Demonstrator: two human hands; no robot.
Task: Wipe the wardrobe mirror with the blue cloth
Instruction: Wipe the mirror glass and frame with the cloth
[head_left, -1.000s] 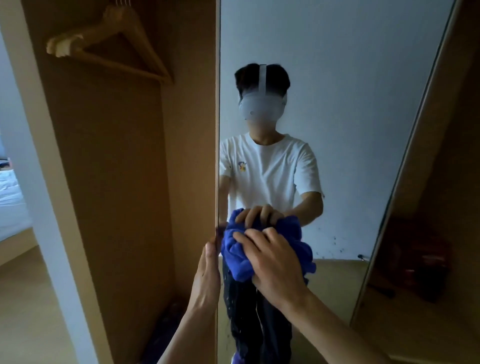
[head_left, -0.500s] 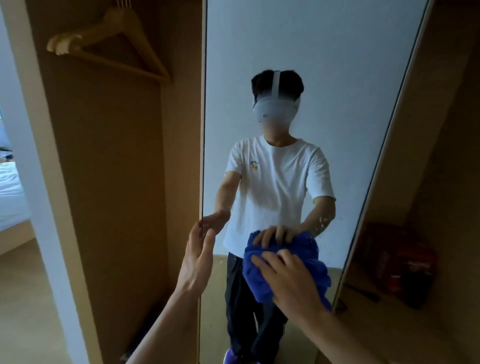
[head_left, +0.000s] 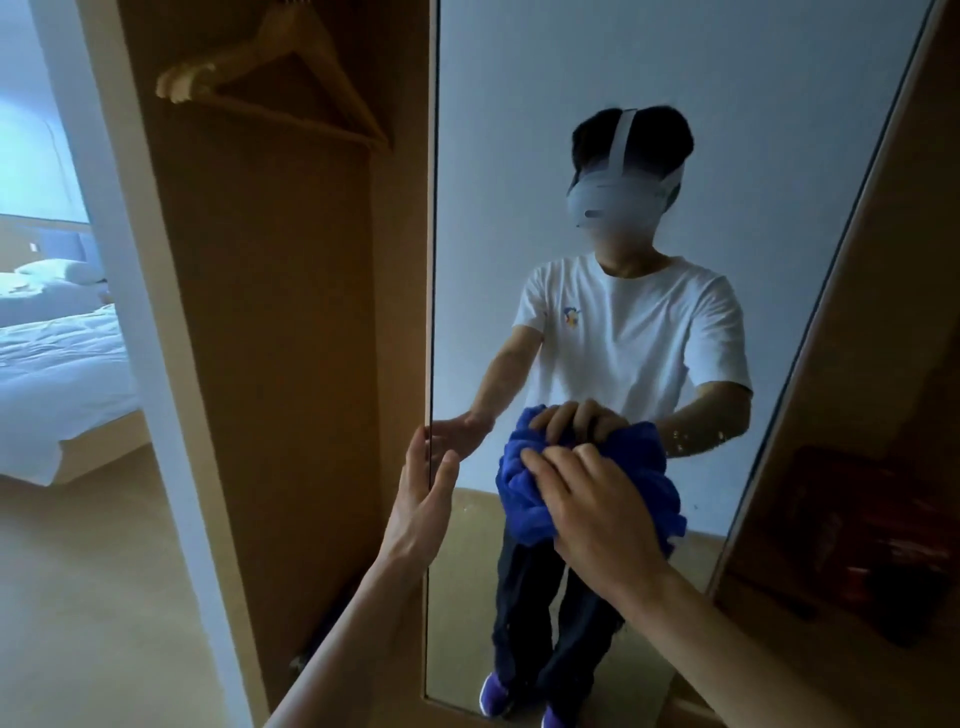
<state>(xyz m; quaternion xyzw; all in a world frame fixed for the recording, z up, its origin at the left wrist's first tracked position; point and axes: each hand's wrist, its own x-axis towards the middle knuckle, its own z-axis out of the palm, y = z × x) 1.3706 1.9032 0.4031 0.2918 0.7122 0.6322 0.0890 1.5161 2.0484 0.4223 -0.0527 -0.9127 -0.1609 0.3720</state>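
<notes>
The wardrobe mirror (head_left: 675, 104) is a tall door panel filling the middle of the view. It reflects a person in a white T-shirt. My right hand (head_left: 592, 509) grips the bunched blue cloth (head_left: 524, 499) and presses it against the lower middle of the glass. My left hand (head_left: 421, 499) is at the mirror's left edge at about the same height. Its fingers are straight, with the thumb on the glass side. Small water specks (head_left: 696, 439) show on the glass just right of the cloth.
A wooden hanger (head_left: 280, 88) hangs in the open wardrobe compartment (head_left: 291, 364) left of the mirror. A bed with white sheets (head_left: 52, 374) stands in the room at far left. A dim reddish object (head_left: 862, 530) lies in the compartment on the right.
My right hand has slid the cloth from the mirror's left edge towards the middle of the glass. My left hand has stayed at the edge, with its fingers straighter than before.
</notes>
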